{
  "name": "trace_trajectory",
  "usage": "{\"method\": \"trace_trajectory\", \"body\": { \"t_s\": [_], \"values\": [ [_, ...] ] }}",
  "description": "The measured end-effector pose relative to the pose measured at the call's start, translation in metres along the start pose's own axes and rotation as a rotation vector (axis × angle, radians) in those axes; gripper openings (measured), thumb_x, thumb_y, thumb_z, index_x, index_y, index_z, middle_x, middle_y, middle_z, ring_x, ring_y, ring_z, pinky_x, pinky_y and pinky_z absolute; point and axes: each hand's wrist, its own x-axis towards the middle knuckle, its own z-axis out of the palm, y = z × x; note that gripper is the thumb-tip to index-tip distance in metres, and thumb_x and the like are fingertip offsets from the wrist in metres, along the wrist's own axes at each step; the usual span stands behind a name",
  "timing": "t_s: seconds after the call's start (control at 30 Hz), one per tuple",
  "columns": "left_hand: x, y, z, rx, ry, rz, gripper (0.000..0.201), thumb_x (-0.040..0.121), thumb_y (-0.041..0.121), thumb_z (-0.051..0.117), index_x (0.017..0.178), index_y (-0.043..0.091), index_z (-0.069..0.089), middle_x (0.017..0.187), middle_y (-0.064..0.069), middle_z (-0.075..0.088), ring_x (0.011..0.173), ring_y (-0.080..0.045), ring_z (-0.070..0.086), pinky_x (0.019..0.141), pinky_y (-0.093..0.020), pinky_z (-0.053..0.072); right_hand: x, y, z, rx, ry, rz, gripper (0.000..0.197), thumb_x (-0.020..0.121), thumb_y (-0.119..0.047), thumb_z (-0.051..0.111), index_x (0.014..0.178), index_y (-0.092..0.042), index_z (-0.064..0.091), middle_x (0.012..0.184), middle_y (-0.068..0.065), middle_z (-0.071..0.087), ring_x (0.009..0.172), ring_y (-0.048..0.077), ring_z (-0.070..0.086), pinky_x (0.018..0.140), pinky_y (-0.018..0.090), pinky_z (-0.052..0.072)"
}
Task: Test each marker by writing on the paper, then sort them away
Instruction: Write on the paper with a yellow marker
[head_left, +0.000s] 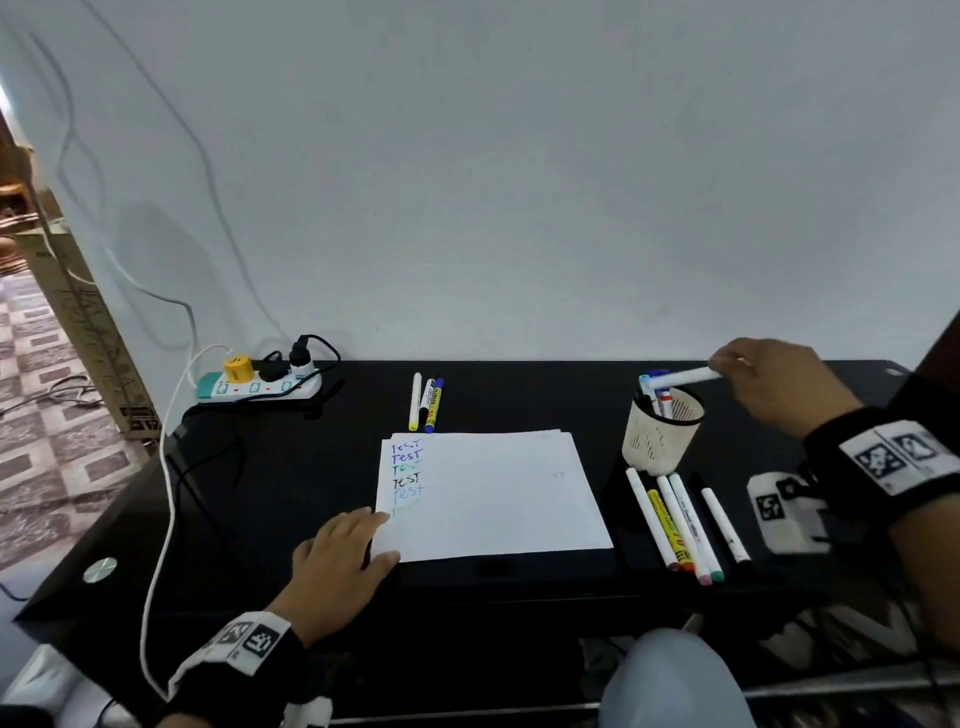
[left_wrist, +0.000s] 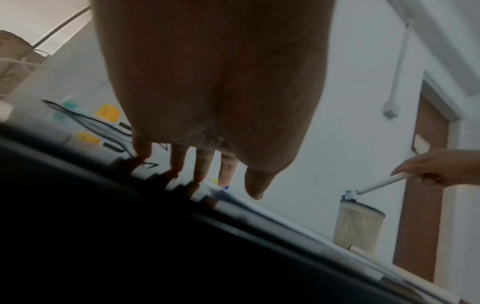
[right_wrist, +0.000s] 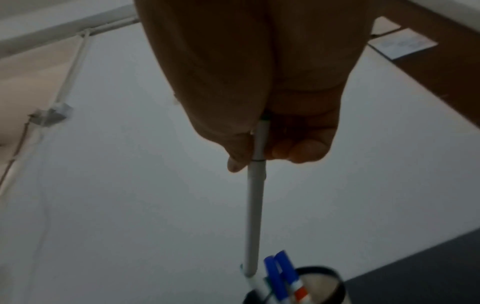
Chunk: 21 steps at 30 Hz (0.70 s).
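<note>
My right hand (head_left: 763, 382) pinches a white marker (head_left: 685, 376) by its end, holding it almost level just above the mesh pen cup (head_left: 660, 434). In the right wrist view the white marker (right_wrist: 255, 216) points down at the pen cup (right_wrist: 311, 288), which holds several markers. My left hand (head_left: 343, 556) lies flat on the near left corner of the paper (head_left: 493, 493); its fingers (left_wrist: 202, 164) are straight. The paper carries several coloured "Test" words at its left edge. Three markers (head_left: 427, 401) lie behind the paper. Several more markers (head_left: 685, 522) lie to its right.
A power strip (head_left: 260, 387) with plugs and cables sits at the back left of the black table (head_left: 249, 493). A white cable (head_left: 161, 519) runs down the left side. A white tagged box (head_left: 784, 514) lies under my right wrist. The wall stands right behind the table.
</note>
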Motion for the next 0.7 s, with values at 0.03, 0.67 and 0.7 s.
{"method": "trace_trajectory", "body": {
  "t_s": [0.03, 0.67, 0.7],
  "values": [
    [0.001, -0.003, 0.007, 0.045, -0.008, -0.007, 0.068, 0.089, 0.068, 0.029, 0.150, 0.039, 0.027, 0.161, 0.013, 0.017, 0.149, -0.013, 0.009, 0.118, -0.045, 0.010, 0.006, 0.006, -0.004, 0.031, 0.048, 0.018, 0.021, 0.102, -0.027, 0.058, 0.104, -0.011, 0.071, 0.104, 0.015, 0.071, 0.098, 0.035, 0.062, 0.082, 0.035, 0.042],
    [0.002, -0.021, 0.038, 0.201, 0.182, 0.103, 0.066, 0.092, 0.064, 0.018, 0.148, 0.035, 0.038, 0.158, 0.009, 0.031, 0.147, -0.017, 0.022, 0.117, -0.048, 0.016, 0.062, -0.061, 0.075, 0.118, 0.113, 0.041, 0.034, 0.089, -0.025, 0.067, 0.121, -0.013, 0.063, 0.119, 0.017, 0.061, 0.116, 0.039, 0.054, 0.092, 0.039, 0.045],
    [0.002, -0.020, 0.038, 0.209, 0.191, 0.103, 0.064, 0.093, 0.063, 0.021, 0.147, 0.035, 0.039, 0.157, 0.008, 0.033, 0.146, -0.018, 0.023, 0.116, -0.048, 0.017, 0.061, -0.080, 0.085, 0.171, 0.098, 0.011, 0.032, 0.088, -0.024, 0.067, 0.119, -0.014, 0.064, 0.118, 0.015, 0.063, 0.115, 0.037, 0.056, 0.092, 0.037, 0.045]
  ]
}}
